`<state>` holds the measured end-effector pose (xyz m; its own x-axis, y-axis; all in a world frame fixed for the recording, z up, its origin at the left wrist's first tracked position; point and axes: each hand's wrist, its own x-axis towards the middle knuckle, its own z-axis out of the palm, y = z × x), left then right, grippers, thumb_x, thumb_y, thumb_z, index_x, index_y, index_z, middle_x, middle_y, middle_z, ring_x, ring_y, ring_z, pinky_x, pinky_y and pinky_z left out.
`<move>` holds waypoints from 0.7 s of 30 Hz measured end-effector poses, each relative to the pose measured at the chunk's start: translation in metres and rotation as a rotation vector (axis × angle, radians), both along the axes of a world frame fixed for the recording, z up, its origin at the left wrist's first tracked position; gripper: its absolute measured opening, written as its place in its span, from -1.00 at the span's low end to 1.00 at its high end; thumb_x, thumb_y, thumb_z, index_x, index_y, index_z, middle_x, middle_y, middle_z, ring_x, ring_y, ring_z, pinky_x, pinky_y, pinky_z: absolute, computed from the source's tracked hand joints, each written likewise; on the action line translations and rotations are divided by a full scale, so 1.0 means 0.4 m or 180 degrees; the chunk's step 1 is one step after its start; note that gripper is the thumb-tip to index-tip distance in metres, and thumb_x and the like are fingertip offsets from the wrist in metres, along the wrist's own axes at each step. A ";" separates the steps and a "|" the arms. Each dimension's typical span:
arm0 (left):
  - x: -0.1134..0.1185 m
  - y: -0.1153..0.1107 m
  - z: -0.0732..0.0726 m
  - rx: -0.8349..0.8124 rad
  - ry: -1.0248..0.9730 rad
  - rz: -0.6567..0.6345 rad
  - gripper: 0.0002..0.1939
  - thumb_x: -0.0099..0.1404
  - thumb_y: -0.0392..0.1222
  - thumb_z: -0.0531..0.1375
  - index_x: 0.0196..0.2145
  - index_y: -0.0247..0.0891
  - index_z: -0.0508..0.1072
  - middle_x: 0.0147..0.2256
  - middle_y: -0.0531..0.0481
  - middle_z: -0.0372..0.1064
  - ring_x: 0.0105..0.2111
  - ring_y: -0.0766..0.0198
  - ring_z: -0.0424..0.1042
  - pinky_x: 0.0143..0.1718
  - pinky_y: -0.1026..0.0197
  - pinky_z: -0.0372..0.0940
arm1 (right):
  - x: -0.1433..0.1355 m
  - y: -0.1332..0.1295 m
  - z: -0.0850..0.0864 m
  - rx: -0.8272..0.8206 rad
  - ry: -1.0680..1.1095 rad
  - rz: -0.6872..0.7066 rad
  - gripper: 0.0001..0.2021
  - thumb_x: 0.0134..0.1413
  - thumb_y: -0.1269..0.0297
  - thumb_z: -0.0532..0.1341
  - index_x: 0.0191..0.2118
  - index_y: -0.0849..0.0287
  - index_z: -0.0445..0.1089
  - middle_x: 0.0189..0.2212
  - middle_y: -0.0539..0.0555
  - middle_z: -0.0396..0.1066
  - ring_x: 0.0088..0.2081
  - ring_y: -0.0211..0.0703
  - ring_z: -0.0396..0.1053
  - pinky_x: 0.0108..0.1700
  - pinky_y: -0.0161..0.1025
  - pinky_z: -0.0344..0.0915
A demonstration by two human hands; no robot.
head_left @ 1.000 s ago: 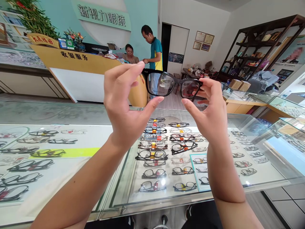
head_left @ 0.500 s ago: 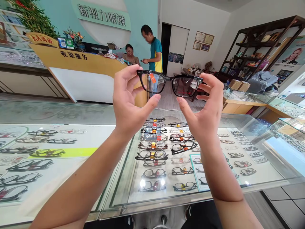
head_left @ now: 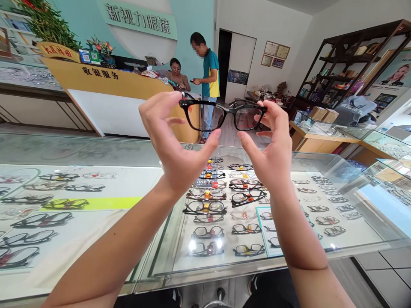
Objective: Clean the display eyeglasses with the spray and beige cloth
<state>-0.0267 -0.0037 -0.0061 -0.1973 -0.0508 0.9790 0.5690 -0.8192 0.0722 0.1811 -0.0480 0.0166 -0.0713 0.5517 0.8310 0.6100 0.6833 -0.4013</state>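
Black-framed eyeglasses (head_left: pixel 228 112) are held up in front of me, above the glass display case (head_left: pixel 224 273). My left hand (head_left: pixel 175 139) grips them at the left end, by the hinge and temple. On the other end, my right hand (head_left: pixel 269 143) has its fingers at the right corner of the frame. Both thumbs point inward below the lenses. The front is turned at a slant, and one temple shows behind the right lens. An orange sticker shows on the left lens. Rows of eyeglasses (head_left: pixel 205 208) lie inside the case under my wrists.
To the left, more spectacles lie in another case with a yellow-green strip (head_left: pixel 118 203). Beyond stands a wooden cashier counter (head_left: pixel 128 87), with one person seated behind it and another person (head_left: pixel 210 72) standing beside it. Dark shelves (head_left: pixel 346 64) and further glass cases (head_left: pixel 385 143) are at the right.
The eyeglasses have moved slightly left and turned, with the left end nearer me and a temple now showing behind. Both hands have shifted left with them and still hold them.
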 end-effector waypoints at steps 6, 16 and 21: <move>0.006 -0.028 0.001 -0.0321 -0.0009 0.0177 -0.20 0.19 0.12 0.51 0.31 0.15 0.33 0.22 -0.14 0.29 0.28 -0.19 0.33 -0.06 -0.16 0.51 | 0.006 0.013 -0.005 0.0017 -0.0151 -0.0058 -0.32 0.45 0.04 0.22 0.53 -0.21 -0.05 0.51 0.22 0.22 0.35 0.25 0.44 0.15 0.29 0.62; -0.003 0.008 -0.006 -0.0418 -0.0064 -0.0098 -0.15 0.17 0.28 0.46 0.34 0.05 0.36 0.20 -0.14 0.36 0.14 -0.11 0.45 -0.19 -0.06 0.43 | -0.002 0.011 -0.009 0.0066 -0.0037 -0.0116 -0.34 0.43 -0.05 0.22 0.51 -0.18 0.04 0.44 0.23 0.29 0.33 0.28 0.43 0.27 0.40 0.51; 0.000 -0.010 0.001 -0.0390 0.0047 0.0036 -0.14 0.18 0.23 0.49 0.35 0.05 0.34 0.21 -0.13 0.35 0.12 -0.10 0.44 -0.18 -0.06 0.44 | 0.000 0.017 -0.014 0.0013 0.0002 -0.0070 -0.34 0.41 -0.06 0.25 0.49 -0.15 0.07 0.41 0.24 0.31 0.31 0.26 0.44 0.29 0.37 0.48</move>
<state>-0.0266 -0.0075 -0.0057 -0.1830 0.0673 0.9808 0.5799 -0.7982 0.1629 0.1813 -0.0413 0.0108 -0.0587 0.5496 0.8334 0.6245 0.6715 -0.3988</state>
